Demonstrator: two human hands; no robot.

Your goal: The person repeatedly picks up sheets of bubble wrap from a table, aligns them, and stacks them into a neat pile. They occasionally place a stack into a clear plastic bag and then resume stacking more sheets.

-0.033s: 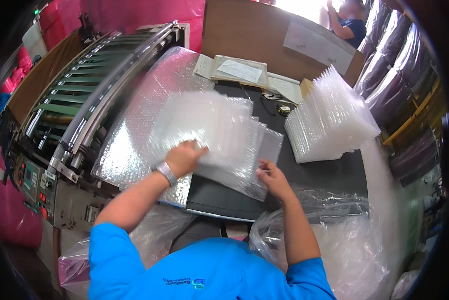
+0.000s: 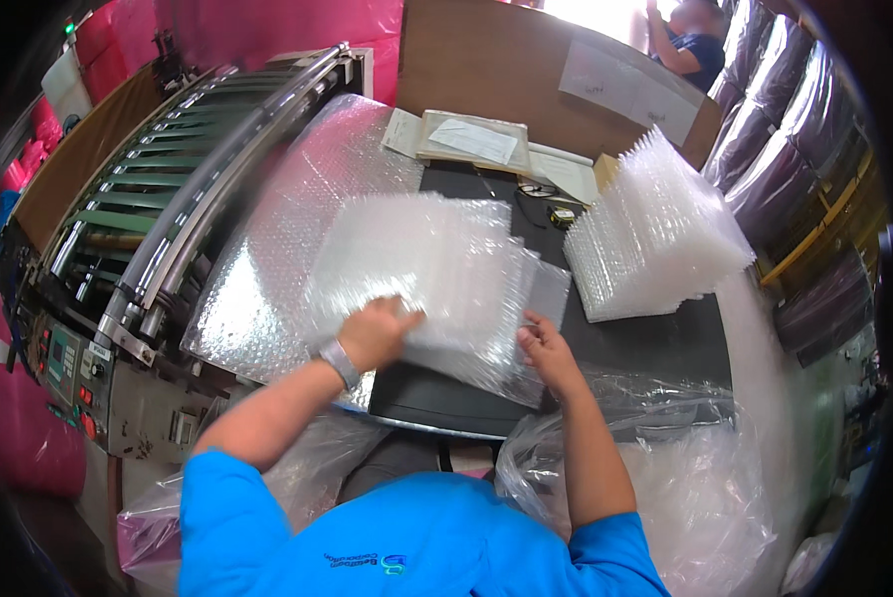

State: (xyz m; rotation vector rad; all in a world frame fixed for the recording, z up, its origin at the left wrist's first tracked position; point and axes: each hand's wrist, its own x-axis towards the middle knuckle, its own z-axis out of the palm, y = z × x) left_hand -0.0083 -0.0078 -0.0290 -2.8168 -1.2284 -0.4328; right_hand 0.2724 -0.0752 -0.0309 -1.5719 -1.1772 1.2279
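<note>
A loose stack of clear bubble-wrap sheets [image 2: 421, 249] lies before me, its right-hand edges fanned out. My left hand [image 2: 375, 333] rests on the near part of the stack, fingers stretched out over the top sheet. At the right edge, my right hand [image 2: 548, 355] has its thumb and fingers closed around the sheets' border; how many it grips I cannot tell. Under the stack's left side is a large silvery bubble-wrap sheet [image 2: 242, 284]. Farther right stands a thick, neat pile of bubble-wrap pieces [image 2: 655, 239], tilted on the dark tabletop [image 2: 426, 393].
On the left is a roller machine [image 2: 133, 199] with a control panel [image 2: 63, 358]. A tape measure [image 2: 563, 217], papers [image 2: 476, 141] and a brown board [image 2: 496, 60] are at the back. Clear plastic bags [image 2: 655, 478] hang at the near edge. Another person [image 2: 695, 55] stands beyond the board.
My left hand has slid slightly toward the right and nearer to me on the stack. The top sheets and my right hand have shifted a little, and the fanned right edges sit closer together.
</note>
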